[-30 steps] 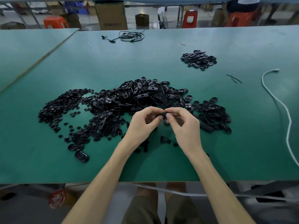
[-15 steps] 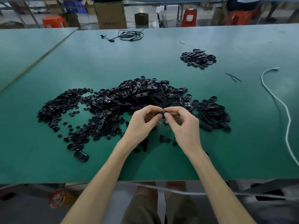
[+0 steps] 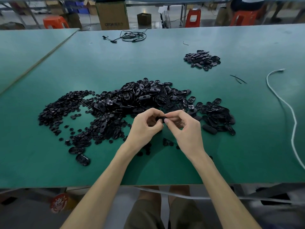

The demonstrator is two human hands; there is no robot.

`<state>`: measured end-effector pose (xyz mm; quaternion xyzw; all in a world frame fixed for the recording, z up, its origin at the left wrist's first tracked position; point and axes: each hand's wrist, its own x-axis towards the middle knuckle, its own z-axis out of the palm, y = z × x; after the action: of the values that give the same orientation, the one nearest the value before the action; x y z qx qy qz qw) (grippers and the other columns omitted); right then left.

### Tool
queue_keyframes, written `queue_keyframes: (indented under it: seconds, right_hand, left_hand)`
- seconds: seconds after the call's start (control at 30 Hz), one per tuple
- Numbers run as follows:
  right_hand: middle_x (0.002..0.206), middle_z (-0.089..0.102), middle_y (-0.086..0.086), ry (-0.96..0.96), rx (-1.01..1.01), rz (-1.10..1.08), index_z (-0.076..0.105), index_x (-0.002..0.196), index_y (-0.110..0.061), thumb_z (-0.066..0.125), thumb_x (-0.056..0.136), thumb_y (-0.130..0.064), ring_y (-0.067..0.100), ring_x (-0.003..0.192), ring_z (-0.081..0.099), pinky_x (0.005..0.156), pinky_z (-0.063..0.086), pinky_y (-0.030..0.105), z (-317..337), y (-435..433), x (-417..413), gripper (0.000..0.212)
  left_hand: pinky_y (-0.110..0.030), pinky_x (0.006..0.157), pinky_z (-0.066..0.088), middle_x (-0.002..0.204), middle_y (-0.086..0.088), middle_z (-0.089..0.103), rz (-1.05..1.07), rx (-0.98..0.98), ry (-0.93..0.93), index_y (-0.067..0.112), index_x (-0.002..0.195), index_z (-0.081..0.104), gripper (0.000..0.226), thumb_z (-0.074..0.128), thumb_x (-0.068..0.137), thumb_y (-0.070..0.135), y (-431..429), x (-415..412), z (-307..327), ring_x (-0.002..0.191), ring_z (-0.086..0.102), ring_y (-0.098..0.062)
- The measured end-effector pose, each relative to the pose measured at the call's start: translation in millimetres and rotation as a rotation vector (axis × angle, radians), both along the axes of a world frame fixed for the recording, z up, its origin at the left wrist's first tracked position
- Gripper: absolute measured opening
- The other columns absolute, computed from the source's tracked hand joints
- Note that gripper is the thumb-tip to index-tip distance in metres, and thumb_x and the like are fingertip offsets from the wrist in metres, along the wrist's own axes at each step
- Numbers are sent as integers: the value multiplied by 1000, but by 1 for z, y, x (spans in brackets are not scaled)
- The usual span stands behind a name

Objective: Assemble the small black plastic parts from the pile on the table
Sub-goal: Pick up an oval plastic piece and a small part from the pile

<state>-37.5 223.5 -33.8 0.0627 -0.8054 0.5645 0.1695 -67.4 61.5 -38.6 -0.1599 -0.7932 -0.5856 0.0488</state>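
Head view, and I am looking down at a green table (image 3: 148, 63) with both hands raised just above it, close in front of me. My left hand (image 3: 145, 128) and right hand (image 3: 186, 131) meet fingertip to fingertip, and each pinches one end of a small black part (image 3: 160, 119) with thumb and curled fingers; most of that part is hidden, so I cannot tell its exact shape. Directly behind the hands lies the large pile (image 3: 140, 100) of black oval shells, spreading right towards the table's middle. To its left sits a flatter spread of small round pieces (image 3: 66, 106), and two loose oval shells (image 3: 82, 160) lie apart near the front edge. A smaller heap (image 3: 202, 60) of black parts lies well apart at the far right. A white cord (image 3: 287, 109) snakes down the right side, and a tangled black cable (image 3: 132, 36) rests near the far edge. Beyond the table I see a cardboard box (image 3: 112, 15) and an orange stool (image 3: 55, 22) on the floor.
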Motion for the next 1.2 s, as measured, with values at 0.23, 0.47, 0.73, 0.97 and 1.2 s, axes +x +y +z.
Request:
queue_keyframes:
  seconds: [0.23,0.47,0.73,0.97,1.2]
  right_hand:
    - [91,74,-7,25,49,9,76,99,-14,75,94,-6,7,85,69,76,50,12,0,-1,1,10]
    - [88,73,-11,36,-27,-53,74,104,-26,72,95,-6,10,85,72,76,55,20,2,0,2,22]
    - [97,72,-4,52,-2,-39,73,100,-23,66,100,-6,14,79,72,75,59,29,2,1,2,19]
    - [101,74,-1,36,13,-35,77,103,-22,66,99,-1,8,78,73,75,58,22,1,0,2,23]
    - [101,75,0,34,-6,-42,76,99,-24,64,99,1,7,80,75,78,62,29,0,0,2,28]
  left_hand:
    - [-32,65,52,81,2,72,26,-44,44,22,94,70,19,67,90,4,0,0,-1,67,61,-17]
    - [-34,77,60,85,-3,78,-28,70,-1,12,107,75,15,69,97,2,-1,0,3,76,74,-18]
    - [-35,77,62,92,-3,79,-32,106,-7,13,107,77,17,69,98,2,-2,0,4,79,75,-22]
    - [-41,79,62,89,-10,78,3,78,-25,4,106,74,12,68,97,-1,-1,2,4,76,73,-22]
    - [-43,85,61,94,-5,78,-17,71,-22,7,108,75,13,68,99,2,-1,2,4,85,75,-25]
